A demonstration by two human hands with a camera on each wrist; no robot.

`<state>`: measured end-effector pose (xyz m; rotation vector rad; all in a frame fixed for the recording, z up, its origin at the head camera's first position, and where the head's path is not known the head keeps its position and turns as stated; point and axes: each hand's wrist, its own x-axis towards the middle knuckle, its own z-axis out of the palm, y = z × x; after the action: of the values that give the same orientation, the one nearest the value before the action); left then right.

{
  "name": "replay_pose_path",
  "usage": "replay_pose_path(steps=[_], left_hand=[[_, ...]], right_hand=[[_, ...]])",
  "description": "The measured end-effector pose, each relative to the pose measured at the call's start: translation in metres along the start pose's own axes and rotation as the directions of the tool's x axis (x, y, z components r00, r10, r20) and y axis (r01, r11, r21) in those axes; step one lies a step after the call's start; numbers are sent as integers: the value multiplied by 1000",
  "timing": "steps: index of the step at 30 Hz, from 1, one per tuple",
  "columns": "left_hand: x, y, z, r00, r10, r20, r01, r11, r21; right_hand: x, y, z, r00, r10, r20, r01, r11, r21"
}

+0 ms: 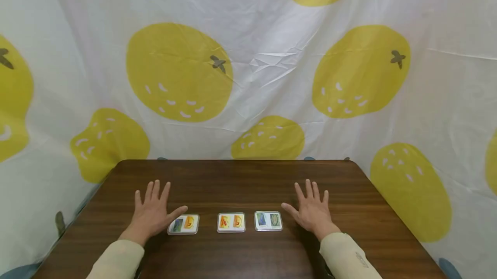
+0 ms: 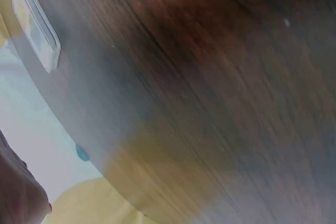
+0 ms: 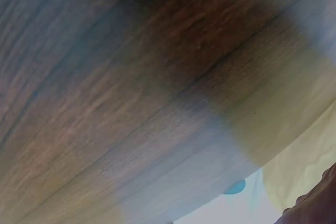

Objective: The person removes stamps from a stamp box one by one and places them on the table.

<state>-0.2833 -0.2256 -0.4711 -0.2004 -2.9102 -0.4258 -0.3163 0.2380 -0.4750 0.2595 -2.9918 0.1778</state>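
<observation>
Three small flat picture cards with clear edges lie in a row on the dark wooden table. The left card (image 1: 189, 224) shows a bluish-green picture and an orange one; the middle card (image 1: 231, 222) bears two orange pictures; the right card (image 1: 268, 221) has a blue-green picture and a greenish oval one. My left hand (image 1: 149, 215) is spread palm down, its thumb reaching over the left card's upper corner; whether it touches cannot be told. Fingers spread, my right hand (image 1: 312, 213) is just right of the right card, holding nothing. One card (image 2: 35, 24) also appears in the left wrist view.
The brown wood-grain table (image 1: 233, 184) has rounded far corners. Behind it and along both sides hangs a white cloth (image 1: 268, 85) printed with large yellow fruit. Pale sleeves (image 1: 118, 261) cover both forearms.
</observation>
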Motion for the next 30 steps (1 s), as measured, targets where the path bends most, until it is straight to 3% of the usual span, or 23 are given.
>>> replay_pose_path(steps=[13, 24, 30], left_hand=[[8, 18, 8, 999, 44, -1, -44, 999, 1], [12, 48, 14, 993, 111, -50, -114, 991, -63], [14, 70, 21, 991, 135, 1, -133, 983, -129]], right_hand=[[0, -5, 5, 997, -75, -25, 75, 997, 33], [0, -15, 1, 990, -142, -26, 143, 988, 54], [-1, -18, 2, 985, -170, -26, 171, 983, 71]])
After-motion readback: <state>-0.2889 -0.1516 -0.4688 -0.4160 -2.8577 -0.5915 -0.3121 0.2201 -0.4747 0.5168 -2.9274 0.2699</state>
